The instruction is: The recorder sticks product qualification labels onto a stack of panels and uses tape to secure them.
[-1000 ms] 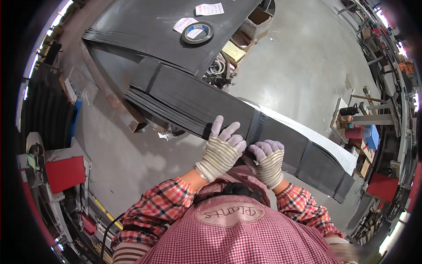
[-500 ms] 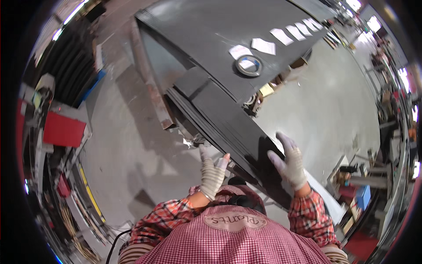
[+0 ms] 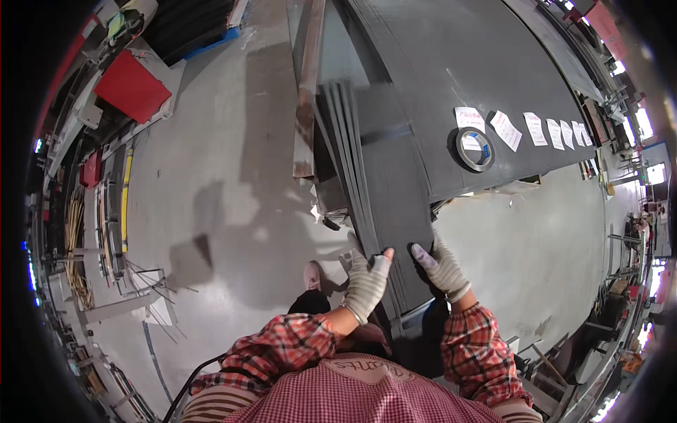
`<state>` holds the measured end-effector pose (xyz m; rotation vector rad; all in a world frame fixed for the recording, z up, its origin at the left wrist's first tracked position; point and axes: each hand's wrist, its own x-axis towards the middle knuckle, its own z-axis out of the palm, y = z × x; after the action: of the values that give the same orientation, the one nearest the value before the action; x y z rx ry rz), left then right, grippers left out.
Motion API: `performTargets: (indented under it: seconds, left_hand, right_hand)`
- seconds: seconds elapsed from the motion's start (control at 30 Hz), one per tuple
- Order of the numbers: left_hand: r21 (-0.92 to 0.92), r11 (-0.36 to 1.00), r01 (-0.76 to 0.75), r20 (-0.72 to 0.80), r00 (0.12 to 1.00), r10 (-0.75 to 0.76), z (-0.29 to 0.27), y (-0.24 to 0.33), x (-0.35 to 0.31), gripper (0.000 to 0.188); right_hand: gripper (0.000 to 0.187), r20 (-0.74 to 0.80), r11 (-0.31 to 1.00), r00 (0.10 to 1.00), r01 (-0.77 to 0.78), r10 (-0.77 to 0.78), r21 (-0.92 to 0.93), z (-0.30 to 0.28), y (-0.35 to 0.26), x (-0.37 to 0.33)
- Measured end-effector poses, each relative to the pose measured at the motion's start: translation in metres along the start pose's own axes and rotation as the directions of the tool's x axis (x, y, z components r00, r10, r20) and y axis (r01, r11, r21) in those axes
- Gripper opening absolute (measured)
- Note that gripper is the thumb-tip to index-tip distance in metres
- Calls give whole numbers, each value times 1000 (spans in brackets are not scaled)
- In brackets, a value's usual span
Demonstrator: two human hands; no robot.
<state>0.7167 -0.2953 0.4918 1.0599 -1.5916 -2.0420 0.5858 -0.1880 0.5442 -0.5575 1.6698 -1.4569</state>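
Observation:
A stack of long, dark grey flat strips [image 3: 391, 180] runs from in front of my body up to a large dark sheet. Around its left edge is my left hand [image 3: 367, 282], in a ribbed whitish glove, the bare thumb tip lying on top. My right hand [image 3: 443, 271], gloved the same way, clasps the right edge with its thumb on the top strip. The fingers of both hands are partly hidden beside or beneath the strips. On the left side the strips' layered edges fan slightly apart.
Beyond lies the large dark sheet [image 3: 493, 70], bearing a roll of tape [image 3: 475, 149] and several white paper labels [image 3: 505, 130]. A rusty metal beam [image 3: 307, 99] stands left of the strips. A red box [image 3: 132, 86] and racks of rods line the left side.
My view has turned, so the strips now point nearly straight ahead. Both hands have closed on the stack's edges; my right hand was spread open over it before.

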Motion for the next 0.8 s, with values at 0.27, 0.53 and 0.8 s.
performTargets:
  seconds: [0.27,0.53,0.8]
  left_hand:
    - [8,998,68,-32,997,-67,6,-6,-24,83]
    - [46,999,-11,-17,1000,11,-5,-4,-2,79]
    - [181,978,-99,26,995,95,-5,-13,13,72]
  right_hand:
    - [65,-65,990,996,52,-61,-129,-6,10,-9]
    - [71,-78,986,995,52,-65,-157,-1,13,-3]
    - [69,-59,985,991,-129,123,-116,-4,20,-5]
